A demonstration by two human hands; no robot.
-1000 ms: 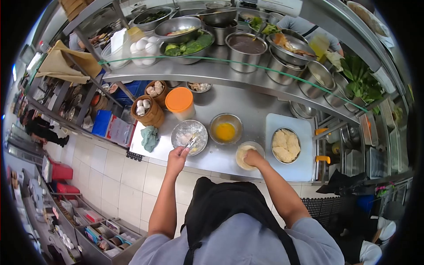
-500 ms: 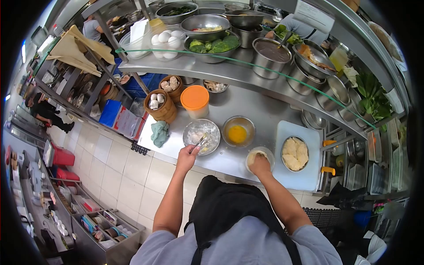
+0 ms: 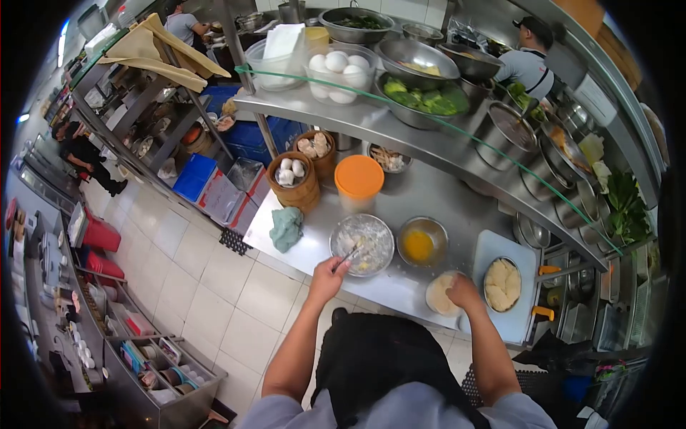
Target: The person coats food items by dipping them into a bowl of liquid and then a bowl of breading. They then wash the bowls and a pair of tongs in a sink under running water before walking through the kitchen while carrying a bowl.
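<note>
My left hand is closed around metal tongs, whose tips reach into a steel bowl of white flour with lumps in it. My right hand is at the right side of a bowl of pale crumbs, fingers curled together and pointing down at it; whatever they pinch is hidden. Between and behind the two hands stands a steel bowl of beaten egg. Right of my right hand, an oval metal dish of pale breaded pieces rests on a white cutting board.
An orange-lidded tub, bamboo steamers and a green cloth stand at the counter's back left. A steel shelf overhead carries a tub of eggs and several bowls. Other people work beyond it.
My view has shifted, so the counter appears lower and further right. My right hand has moved from inside the crumb bowl to its right side. The left hand still holds the tongs in the flour.
</note>
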